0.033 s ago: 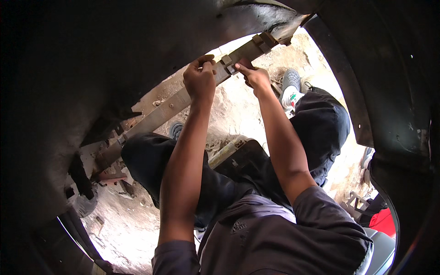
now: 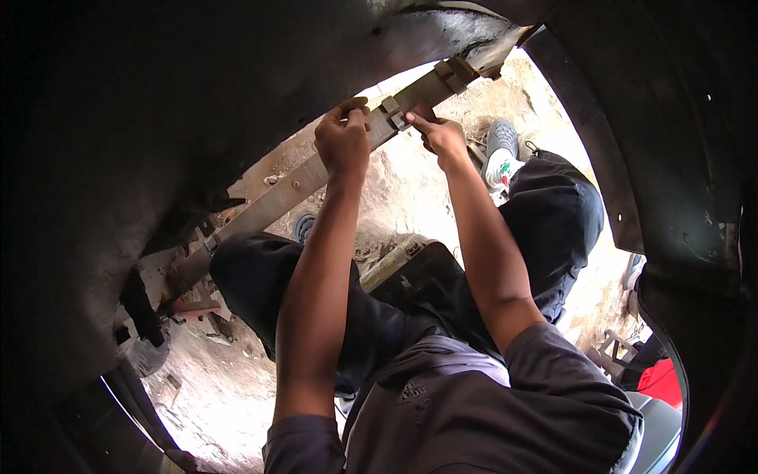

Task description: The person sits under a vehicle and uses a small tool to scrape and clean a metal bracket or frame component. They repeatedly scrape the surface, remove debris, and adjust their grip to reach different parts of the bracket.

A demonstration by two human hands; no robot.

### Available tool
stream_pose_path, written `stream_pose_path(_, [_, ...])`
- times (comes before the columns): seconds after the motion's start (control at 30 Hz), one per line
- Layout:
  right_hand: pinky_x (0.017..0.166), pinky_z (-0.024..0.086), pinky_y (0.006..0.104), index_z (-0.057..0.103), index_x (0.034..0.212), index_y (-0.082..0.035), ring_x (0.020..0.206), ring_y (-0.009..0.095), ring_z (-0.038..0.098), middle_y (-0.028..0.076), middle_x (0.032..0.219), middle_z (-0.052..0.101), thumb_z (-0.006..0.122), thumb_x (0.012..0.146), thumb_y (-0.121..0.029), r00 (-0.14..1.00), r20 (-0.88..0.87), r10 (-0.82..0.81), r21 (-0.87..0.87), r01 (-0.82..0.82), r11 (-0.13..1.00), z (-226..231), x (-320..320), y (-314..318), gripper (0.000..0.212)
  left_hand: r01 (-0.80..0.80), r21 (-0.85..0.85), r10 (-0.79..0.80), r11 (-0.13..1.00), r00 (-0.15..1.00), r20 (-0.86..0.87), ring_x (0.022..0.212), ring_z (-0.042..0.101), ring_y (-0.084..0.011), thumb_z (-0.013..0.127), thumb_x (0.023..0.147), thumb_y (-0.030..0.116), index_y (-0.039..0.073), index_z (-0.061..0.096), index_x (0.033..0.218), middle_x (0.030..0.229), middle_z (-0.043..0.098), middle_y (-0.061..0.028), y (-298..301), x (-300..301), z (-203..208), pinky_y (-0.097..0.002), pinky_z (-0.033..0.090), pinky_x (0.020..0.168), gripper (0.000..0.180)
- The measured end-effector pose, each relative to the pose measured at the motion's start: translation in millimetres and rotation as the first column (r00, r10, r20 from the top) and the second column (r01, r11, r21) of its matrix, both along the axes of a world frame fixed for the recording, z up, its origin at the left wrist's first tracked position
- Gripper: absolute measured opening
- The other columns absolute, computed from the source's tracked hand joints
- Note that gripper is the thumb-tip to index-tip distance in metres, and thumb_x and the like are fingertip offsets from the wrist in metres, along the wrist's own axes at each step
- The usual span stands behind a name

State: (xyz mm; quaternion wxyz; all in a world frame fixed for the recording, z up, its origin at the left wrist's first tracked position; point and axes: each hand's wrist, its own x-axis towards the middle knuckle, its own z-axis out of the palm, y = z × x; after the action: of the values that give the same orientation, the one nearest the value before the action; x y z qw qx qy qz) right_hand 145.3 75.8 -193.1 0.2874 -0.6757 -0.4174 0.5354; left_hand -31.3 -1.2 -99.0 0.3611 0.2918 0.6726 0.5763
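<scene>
Ideally, the right hand (image 2: pixel 444 138), a fingertip at the clip (image 2: pixel 391 104) on the slanting bar (image 2: pixel 268 203), would press squarely while the left hand (image 2: pixel 343 146), fingers curled, steadies the bar; whether either grips, I cannot tell.

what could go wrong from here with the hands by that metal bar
The right hand has its thumb at a small metal clip on the bar, so it might get pinched or scraped. The left knee overlaps the bar in this view; if truly close, it could bump it.
</scene>
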Motion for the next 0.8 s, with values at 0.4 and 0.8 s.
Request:
stream_pose_path(0.4, [0.062,0.048,0.0281,0.069,0.111,0.001,0.069,0.012,0.06,0.003,0.089,0.067,0.069,0.102,-0.027,0.813,-0.377,-0.443,-0.001,0.478,0.878,-42,-10,-78,0.029,0.385,-0.289,-0.457,0.877,0.855,-0.246,0.083,0.075,-0.0192,0.072,0.09,0.028,0.008,0.079,0.112,0.093,0.079,-0.01,10,12,-53,-0.0329,0.058,0.079,0.03])
stream_pose_path(0.8, [0.079,0.056,0.0278,0.074,0.119,0.003,0.086,0.014,0.069,0.01,0.107,0.074,0.076,0.096,-0.007,0.842,-0.281,-0.461,0.282,0.531,0.799,5,-38,-148,0.026,0.494,-0.283,-0.55,0.822,0.817,-0.173,0.088,0.077,-0.024,0.077,0.09,0.035,0.002,0.078,0.11,0.094,0.079,-0.0128,-35,30,-55,-0.0358,0.059,0.083,0.039])
